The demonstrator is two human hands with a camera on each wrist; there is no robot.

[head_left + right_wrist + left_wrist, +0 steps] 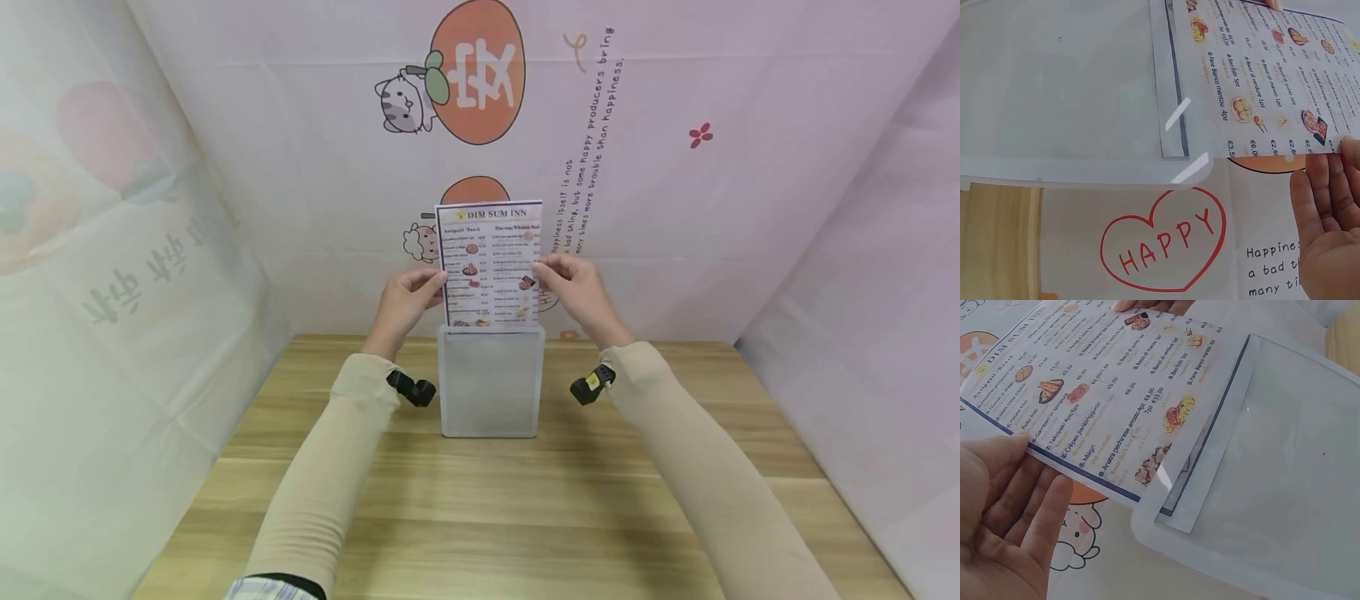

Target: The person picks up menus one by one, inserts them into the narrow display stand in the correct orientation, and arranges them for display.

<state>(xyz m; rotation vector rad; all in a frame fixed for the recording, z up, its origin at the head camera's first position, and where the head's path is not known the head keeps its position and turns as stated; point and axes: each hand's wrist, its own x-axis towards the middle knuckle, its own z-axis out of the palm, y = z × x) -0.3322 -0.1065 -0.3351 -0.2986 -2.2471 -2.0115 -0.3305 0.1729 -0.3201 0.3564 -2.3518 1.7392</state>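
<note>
A printed menu sheet (489, 258) headed "DIM SUM INN" stands upright, its lower end inside a clear plastic stand (491, 392) on the wooden table (480, 517). My left hand (437, 285) pinches the sheet's left edge and my right hand (543, 272) pinches its right edge, both just above the stand's rim. The left wrist view shows the menu (1116, 394) entering the stand's slot (1285, 475), with my left hand (1010, 512) at the paper's edge. From the right wrist, the menu (1260, 81) sits partly in the stand (1060, 87) while my right hand (1329, 212) holds its border.
A pale printed cloth backdrop (675, 167) with cartoon figures closes in the back and both sides. The stand sits near the table's far edge. Small black cameras (411, 388) are strapped at both wrists.
</note>
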